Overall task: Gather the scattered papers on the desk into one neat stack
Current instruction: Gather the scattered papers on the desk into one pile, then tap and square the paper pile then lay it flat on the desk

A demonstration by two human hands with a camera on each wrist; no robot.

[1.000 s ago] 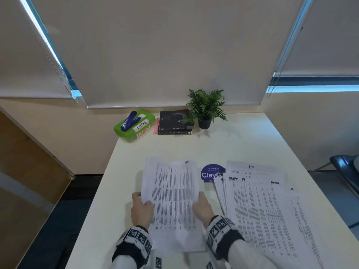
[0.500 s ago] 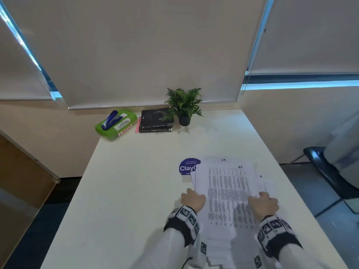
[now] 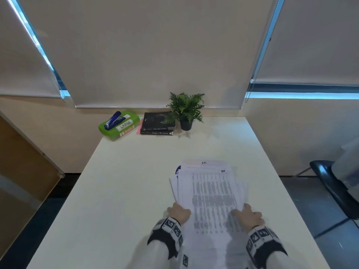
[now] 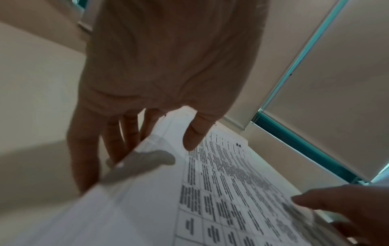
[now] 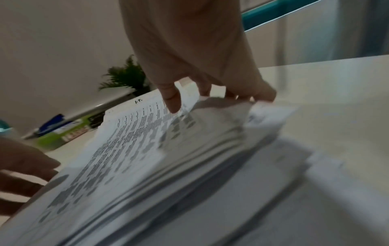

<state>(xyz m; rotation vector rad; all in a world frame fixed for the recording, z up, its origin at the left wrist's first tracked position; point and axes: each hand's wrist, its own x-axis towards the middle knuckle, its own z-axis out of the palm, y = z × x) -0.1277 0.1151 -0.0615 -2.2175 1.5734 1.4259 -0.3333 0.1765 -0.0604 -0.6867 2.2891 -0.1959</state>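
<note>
One pile of printed papers (image 3: 210, 193) lies on the white desk (image 3: 126, 191), right of centre, its edges uneven and fanned. My left hand (image 3: 179, 212) grips the pile's near left edge; in the left wrist view the thumb (image 4: 194, 134) lies on the top sheet of the papers (image 4: 221, 191) and the fingers (image 4: 124, 133) run under the edge. My right hand (image 3: 249, 216) holds the near right edge. In the right wrist view its thumb (image 5: 171, 98) presses the top sheet and its fingers (image 5: 254, 94) curl round the raised side of the papers (image 5: 147, 149).
Along the back wall stand a green box (image 3: 124, 127) with a blue stapler (image 3: 113, 119) on it, two dark books (image 3: 157, 125) and a small potted plant (image 3: 186, 111). A blue round sticker (image 3: 177, 169) peeks from under the pile. A dark chair (image 3: 334, 189) stands off the desk's right edge.
Both hands carried the sheaf from the desk's left side onto the spread pile at the right. The loose sheets have been drawn in, and the pile now covers most of the blue sticker.
</note>
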